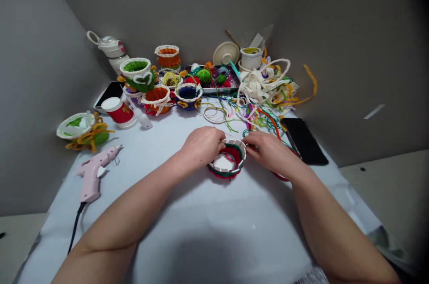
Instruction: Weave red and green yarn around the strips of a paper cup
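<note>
A small yarn-woven basket [226,162], banded red and green under a notched white rim, is sitting on the white-covered worktop [217,223] between the hands. The left hand [201,146] is gripping the rim, apparently steadying the basket, while the right hand [270,152] is closing in from the opposite side, apart from the left. Its fingertips [245,140] may be pinching a fine strand, though it is too thin to tell. A pink glue gun [94,172] is lying within reach on the left, and finished yarn baskets [157,100] and tangled lace trim [264,89] are crowding the far end.
</note>
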`<state>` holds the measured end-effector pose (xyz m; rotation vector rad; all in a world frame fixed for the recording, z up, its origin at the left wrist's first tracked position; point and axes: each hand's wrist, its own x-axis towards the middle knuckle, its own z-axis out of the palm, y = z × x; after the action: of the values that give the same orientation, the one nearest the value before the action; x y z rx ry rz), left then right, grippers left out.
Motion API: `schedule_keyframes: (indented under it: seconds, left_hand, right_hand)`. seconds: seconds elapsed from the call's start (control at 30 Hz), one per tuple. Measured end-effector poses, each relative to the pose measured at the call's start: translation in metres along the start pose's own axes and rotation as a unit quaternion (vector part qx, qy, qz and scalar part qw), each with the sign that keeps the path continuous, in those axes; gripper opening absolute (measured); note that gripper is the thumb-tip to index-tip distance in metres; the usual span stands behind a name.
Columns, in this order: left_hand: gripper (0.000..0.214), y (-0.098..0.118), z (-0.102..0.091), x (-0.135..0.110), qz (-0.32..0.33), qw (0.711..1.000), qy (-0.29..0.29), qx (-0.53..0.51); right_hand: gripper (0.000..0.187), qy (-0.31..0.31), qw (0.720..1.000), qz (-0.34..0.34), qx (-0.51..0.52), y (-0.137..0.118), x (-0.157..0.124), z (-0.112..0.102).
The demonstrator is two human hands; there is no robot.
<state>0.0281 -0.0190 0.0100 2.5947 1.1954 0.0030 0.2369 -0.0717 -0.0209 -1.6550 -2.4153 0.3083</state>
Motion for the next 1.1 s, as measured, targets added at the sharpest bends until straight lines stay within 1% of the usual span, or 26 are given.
schedule_keyframes:
  seconds: [0.1, 0.17, 0.23, 0.3, 0.43, 0.47, 0.5, 0.63, 0.7, 0.77, 0.87, 0.97, 1.1]
  left_hand:
    - [0.03, 0.002, -0.002, -0.003, -0.014, 0.999, 0.008, 0.039]
    - [0.032, 0.003, -0.003, -0.005, -0.029, 0.997, 0.017, 0.062]
    - [0.033, 0.002, -0.003, -0.005, -0.039, 0.997, 0.013, 0.065]
    - [0.031, 0.001, -0.003, -0.005, -0.041, 0.998, 0.006, 0.045]
    - [0.025, -0.003, 0.002, 0.0, 0.008, 0.998, 0.05, -0.029]
    - [0.025, -0.003, 0.003, 0.002, 0.018, 0.998, 0.053, -0.042]
    - [0.024, -0.003, 0.003, 0.003, 0.021, 0.997, 0.047, -0.049]
    - [0.024, -0.002, 0.0, 0.003, -0.008, 0.999, 0.018, -0.049]
    - [0.023, -0.002, -0.002, 0.001, 0.007, 0.997, 0.022, -0.069]
    - [0.027, -0.002, -0.004, 0.0, 0.036, 0.993, 0.024, -0.112]
    - [0.03, -0.003, -0.002, 0.0, 0.06, 0.982, 0.008, -0.176]
    - [0.024, -0.003, 0.002, 0.002, 0.05, 0.979, 0.002, -0.198]
    - [0.018, -0.002, 0.007, 0.004, 0.018, 0.989, 0.016, -0.148]
  right_hand:
    - [0.021, 0.02, 0.999, 0.024, 0.01, -0.006, 0.002, 0.003]
    - [0.02, 0.015, 0.999, 0.038, 0.019, -0.009, 0.003, 0.004]
    - [0.02, 0.0, 0.998, 0.051, 0.025, -0.012, 0.003, 0.005]
    - [0.02, -0.008, 0.998, 0.059, 0.031, -0.013, 0.003, 0.005]
    - [0.022, -0.005, 0.997, 0.058, 0.047, -0.012, 0.003, 0.006]
    - [0.022, -0.002, 0.997, 0.058, 0.051, -0.012, 0.003, 0.006]
    - [0.021, 0.001, 0.997, 0.059, 0.055, -0.012, 0.003, 0.007]
    - [0.021, 0.018, 0.996, 0.06, 0.071, -0.011, 0.003, 0.008]
    - [0.021, 0.026, 0.995, 0.06, 0.077, -0.01, 0.004, 0.009]
    - [0.022, 0.033, 0.995, 0.056, 0.08, -0.01, 0.004, 0.011]
    - [0.024, 0.038, 0.995, 0.05, 0.079, -0.011, 0.007, 0.015]
    - [0.027, 0.044, 0.994, 0.052, 0.086, -0.015, 0.009, 0.019]
    - [0.026, 0.059, 0.992, 0.055, 0.094, -0.019, 0.012, 0.025]
